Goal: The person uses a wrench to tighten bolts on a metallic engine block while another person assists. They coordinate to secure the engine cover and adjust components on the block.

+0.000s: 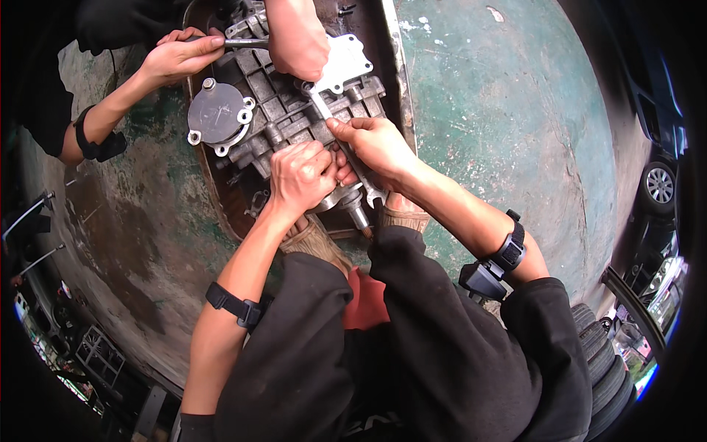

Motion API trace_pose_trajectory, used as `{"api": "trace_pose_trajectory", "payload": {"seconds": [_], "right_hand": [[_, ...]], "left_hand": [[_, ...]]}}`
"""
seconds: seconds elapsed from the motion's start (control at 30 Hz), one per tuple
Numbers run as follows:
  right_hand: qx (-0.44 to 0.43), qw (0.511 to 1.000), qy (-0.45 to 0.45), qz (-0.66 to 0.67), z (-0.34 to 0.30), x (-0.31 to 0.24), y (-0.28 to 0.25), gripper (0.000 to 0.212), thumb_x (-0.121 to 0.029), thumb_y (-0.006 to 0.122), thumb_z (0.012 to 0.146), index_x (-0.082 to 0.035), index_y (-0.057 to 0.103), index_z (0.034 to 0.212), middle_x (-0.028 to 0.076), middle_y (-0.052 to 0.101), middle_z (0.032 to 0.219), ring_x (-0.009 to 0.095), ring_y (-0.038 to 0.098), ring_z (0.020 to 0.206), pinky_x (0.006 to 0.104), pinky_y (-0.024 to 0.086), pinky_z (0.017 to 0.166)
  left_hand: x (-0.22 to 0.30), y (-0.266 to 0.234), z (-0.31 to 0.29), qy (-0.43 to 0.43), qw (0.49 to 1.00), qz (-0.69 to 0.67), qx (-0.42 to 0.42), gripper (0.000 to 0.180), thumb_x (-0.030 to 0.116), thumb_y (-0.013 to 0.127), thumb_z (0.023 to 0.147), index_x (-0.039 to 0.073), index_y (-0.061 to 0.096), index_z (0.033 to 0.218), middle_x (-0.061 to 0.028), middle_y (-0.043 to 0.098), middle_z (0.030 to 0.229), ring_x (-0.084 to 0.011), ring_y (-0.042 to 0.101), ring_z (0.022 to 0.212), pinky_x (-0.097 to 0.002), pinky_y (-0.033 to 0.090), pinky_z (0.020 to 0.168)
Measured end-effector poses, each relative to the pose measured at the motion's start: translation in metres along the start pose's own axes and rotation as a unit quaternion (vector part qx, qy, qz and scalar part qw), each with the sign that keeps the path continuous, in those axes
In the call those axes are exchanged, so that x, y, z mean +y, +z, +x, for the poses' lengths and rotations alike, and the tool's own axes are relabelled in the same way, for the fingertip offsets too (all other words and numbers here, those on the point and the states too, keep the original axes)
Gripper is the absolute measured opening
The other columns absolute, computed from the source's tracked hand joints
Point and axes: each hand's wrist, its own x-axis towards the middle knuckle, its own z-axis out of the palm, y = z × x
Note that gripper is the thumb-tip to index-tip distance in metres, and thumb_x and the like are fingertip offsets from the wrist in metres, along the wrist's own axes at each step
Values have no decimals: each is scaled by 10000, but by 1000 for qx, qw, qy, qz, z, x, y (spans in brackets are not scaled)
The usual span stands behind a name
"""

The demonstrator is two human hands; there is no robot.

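Observation:
A grey metal gearbox housing (298,110) with ribs and bolts lies in a shallow tray between my feet. My right hand (374,149) is closed around a long combination wrench (322,103), thumb along its shank. The wrench's ring end is at a bolt near the flat bright cover plate (346,62); its open end points toward me. My left hand (300,175) is curled into a fist against the near side of the housing, close to my right fingers. What it grips, if anything, is hidden. Below it, an output shaft (358,212) sticks out.
A co-worker's hand (188,57) holds a metal tool handle (247,43); the other hand (300,44) presses near the wrench's ring end. A round cover (217,114) sits on the housing's left. The tray's rim (398,66) surrounds it. Tyres (607,361) and a car wheel (658,184) stand right.

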Motion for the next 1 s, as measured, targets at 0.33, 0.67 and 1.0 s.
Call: {"api": "trace_pose_trajectory", "payload": {"seconds": [0.33,0.67,1.0], "right_hand": [[122,959,-124,-226,9,22,-4,446,-392,619,972,23,638,810,131,592,583,185,612,531,355,478,515],[136,908,-202,-341,17,19,-20,419,-401,624,950,10,696,918,218,571,624,256,526,546,403,457,594],[16,973,-92,-213,21,10,-30,338,-346,624,994,-74,578,798,-67,409,562,40,349,476,261,259,425]], "left_hand": [[-1,1,0,2,1000,9,6,192,73,713,671,68,555,561,-69,540,605,-261,599,558,-387,489,530],[0,1,0,-4,1000,10,2,214,74,710,686,69,555,539,-82,558,601,-271,606,552,-383,489,521],[0,0,0,-7,1000,7,-2,199,89,710,700,64,577,554,-78,567,600,-269,604,551,-385,487,523]]}}
